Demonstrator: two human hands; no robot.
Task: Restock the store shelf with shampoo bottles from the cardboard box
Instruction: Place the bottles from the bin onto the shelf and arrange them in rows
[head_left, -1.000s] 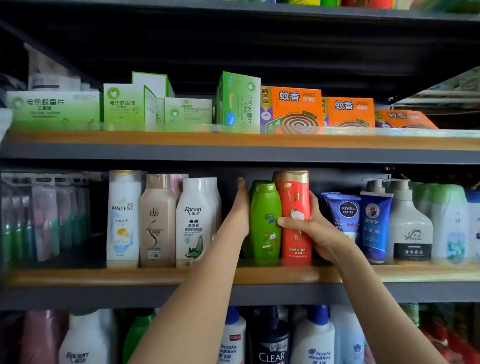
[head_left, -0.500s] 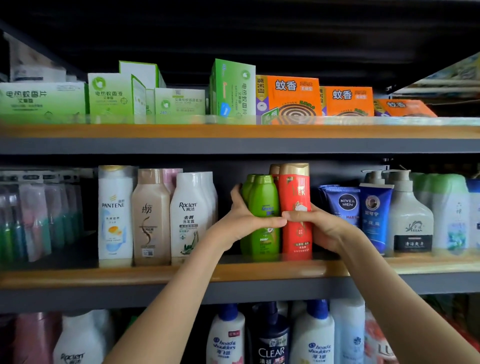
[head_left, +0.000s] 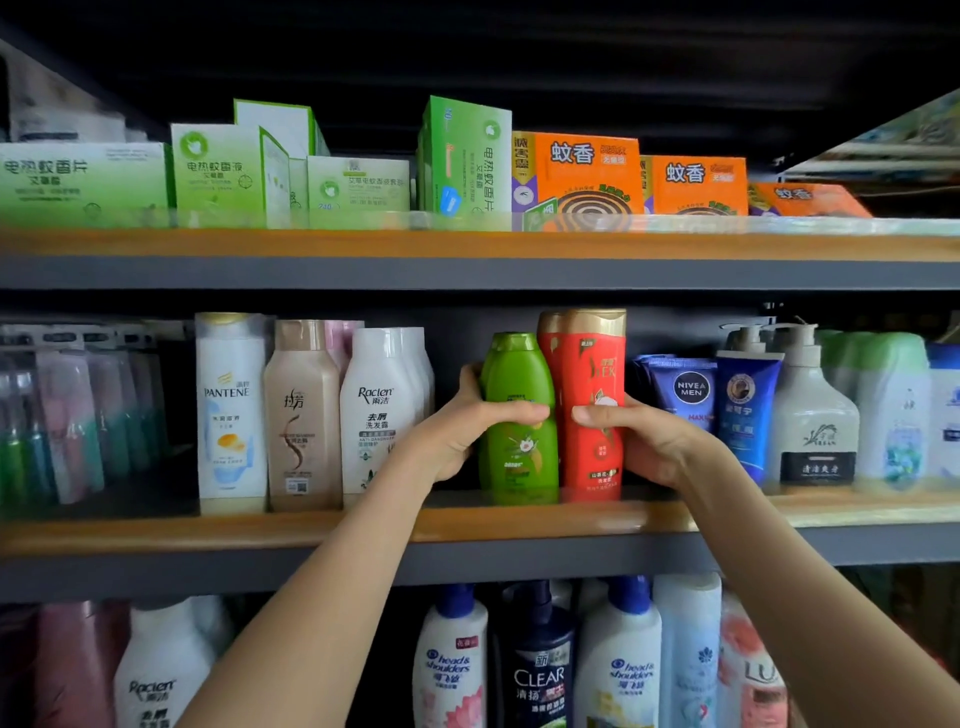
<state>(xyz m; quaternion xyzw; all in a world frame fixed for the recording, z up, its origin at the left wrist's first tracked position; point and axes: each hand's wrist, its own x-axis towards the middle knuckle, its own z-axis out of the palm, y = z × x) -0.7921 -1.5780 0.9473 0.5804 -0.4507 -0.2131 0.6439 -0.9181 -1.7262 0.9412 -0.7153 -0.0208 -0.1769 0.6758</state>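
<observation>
A green shampoo bottle (head_left: 517, 379) stands upright on the middle shelf (head_left: 208, 530), and my left hand (head_left: 467, 421) grips it, thumb across its front. Right beside it stands a red shampoo bottle (head_left: 595, 364) with a gold cap; my right hand (head_left: 639, 436) grips that one, thumb on its front. More green and red bottles stand behind these two. The two front bottles touch side by side. The cardboard box is out of view.
Left of my hands stand white Pantene (head_left: 231, 410), beige (head_left: 302, 415) and white Raclen bottles (head_left: 382, 410). Blue Nivea tubes (head_left: 685, 389) and pump bottles (head_left: 815, 410) fill the right. Green and orange boxes (head_left: 576, 171) sit on the upper shelf; more bottles (head_left: 540, 660) stand below.
My left hand went from flat against the green bottle's side to wrapping round it. Both bottles have been drawn forward toward the shelf's front edge.
</observation>
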